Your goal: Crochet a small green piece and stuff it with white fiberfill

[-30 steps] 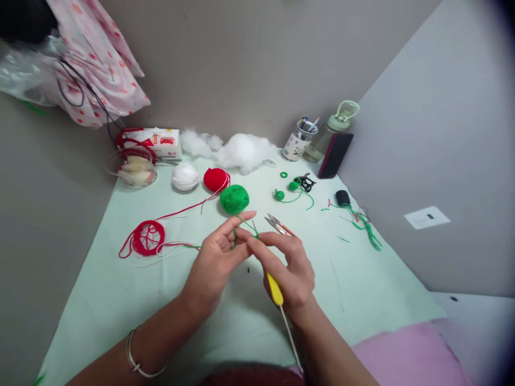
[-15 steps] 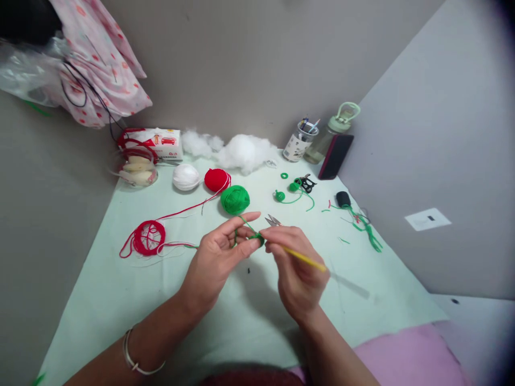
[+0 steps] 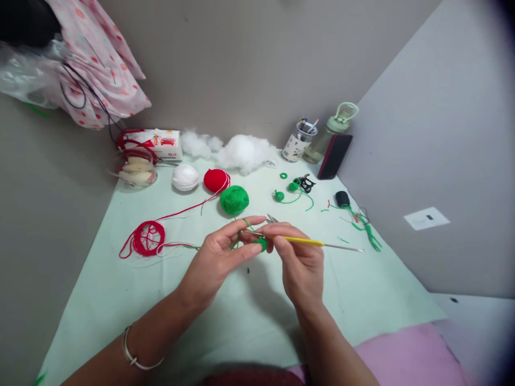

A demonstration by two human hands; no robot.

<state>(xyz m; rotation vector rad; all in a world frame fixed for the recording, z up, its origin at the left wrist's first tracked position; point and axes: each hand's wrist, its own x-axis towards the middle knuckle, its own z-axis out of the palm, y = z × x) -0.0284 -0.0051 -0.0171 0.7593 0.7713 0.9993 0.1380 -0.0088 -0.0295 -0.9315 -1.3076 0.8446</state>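
My left hand [image 3: 215, 257] pinches a small green crochet piece [image 3: 261, 244] between thumb and fingers, with green yarn looped over its raised index finger. In my right hand [image 3: 301, 262] is a crochet hook [image 3: 306, 241] with a yellow grip, lying nearly level; its slim front end reaches to the green piece and the yarn. The hook's other metal end sticks out to the right. Just beyond my hands sits a green yarn ball [image 3: 234, 200], its strand running down to my left hand. Scissors [image 3: 272, 219] lie partly hidden behind my right fingers.
A red yarn ball [image 3: 216, 181] and a white yarn ball [image 3: 185, 177] stand behind. Wound red yarn [image 3: 148, 239] lies left. White stuffing [image 3: 246, 154], a pen cup [image 3: 296, 143], a bottle [image 3: 322, 140] and a phone [image 3: 335, 156] line the back. Small green pieces [image 3: 279, 196] and yarn scraps [image 3: 372, 236] lie right.
The crochet hook has swung from a slant down to the right to nearly level, and its tip now shows near the yarn at my left fingers. My right hand has turned with it.
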